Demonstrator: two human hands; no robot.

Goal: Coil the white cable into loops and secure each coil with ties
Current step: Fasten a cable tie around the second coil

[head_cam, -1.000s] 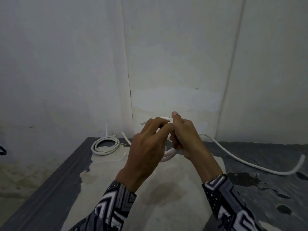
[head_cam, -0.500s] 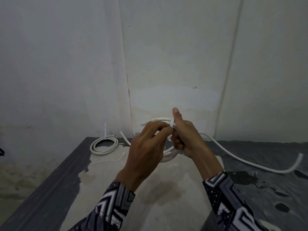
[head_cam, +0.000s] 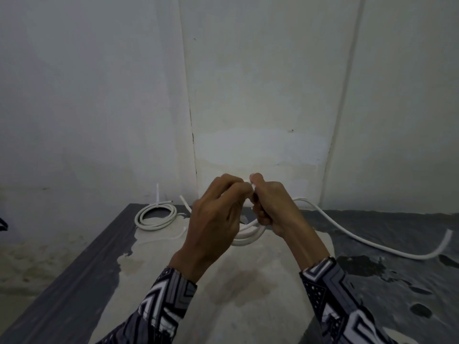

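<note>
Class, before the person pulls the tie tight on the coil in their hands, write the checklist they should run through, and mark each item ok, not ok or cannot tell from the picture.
1. Coil held in the right hand: ok, its fingers curl round the white cable coil.
2. Left hand has the tie pinched: ok, its fingertips meet on a thin white strip at the top.
3. Tie goes round every loop: cannot tell, the hands hide it.
4. Loops lie together: ok, by the part showing below the hands.
5. Trailing cable free of snags: ok, it lies loose on the table.
6. Finished coil out of the way: ok, it sits apart at the far left.
</note>
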